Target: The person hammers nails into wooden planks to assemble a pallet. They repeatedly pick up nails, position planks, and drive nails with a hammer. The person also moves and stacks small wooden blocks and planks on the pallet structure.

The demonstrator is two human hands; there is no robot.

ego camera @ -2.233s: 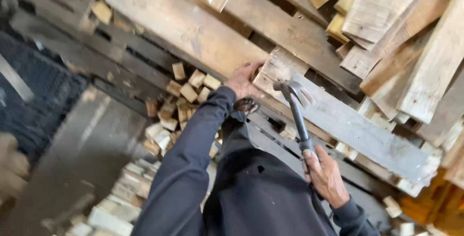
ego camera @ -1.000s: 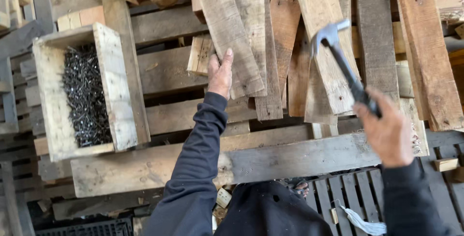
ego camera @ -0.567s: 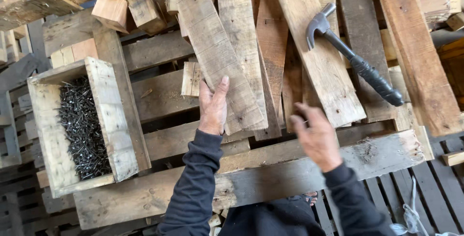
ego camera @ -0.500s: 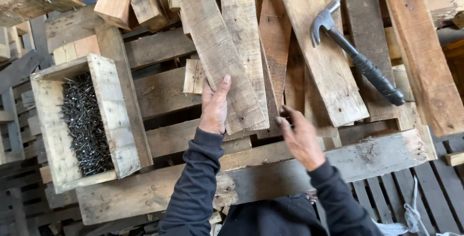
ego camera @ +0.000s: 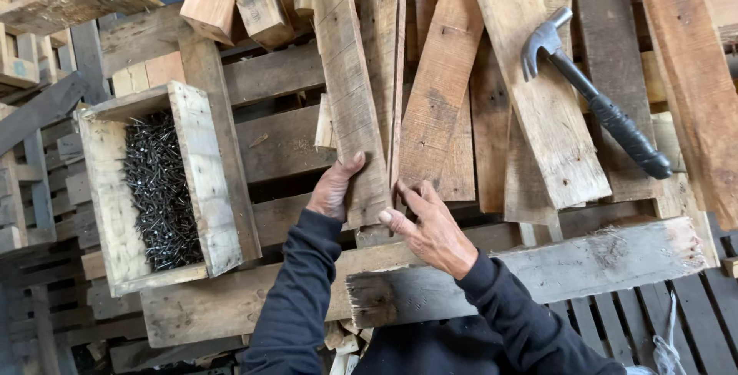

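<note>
A weathered grey plank (ego camera: 350, 91) lies lengthwise on a pile of boards. My left hand (ego camera: 334, 188) grips its near end from the left side. My right hand (ego camera: 429, 227) is at the same end on the right, fingers spread and touching the plank's edge. A claw hammer (ego camera: 596, 106) with a black handle rests on a pale board (ego camera: 538, 98) to the right, away from both hands. A long grey board (ego camera: 538, 271) runs crosswise under my right wrist.
A wooden box (ego camera: 150, 187) full of dark nails stands at the left on the pallet slats. Loose wooden blocks (ego camera: 231, 6) lie at the top. More reddish planks (ego camera: 692, 83) fill the right side.
My right hand put the hammer down on the pale board and moved left to the grey plank's near end. My left hand stayed on that plank and slid to its edge.
</note>
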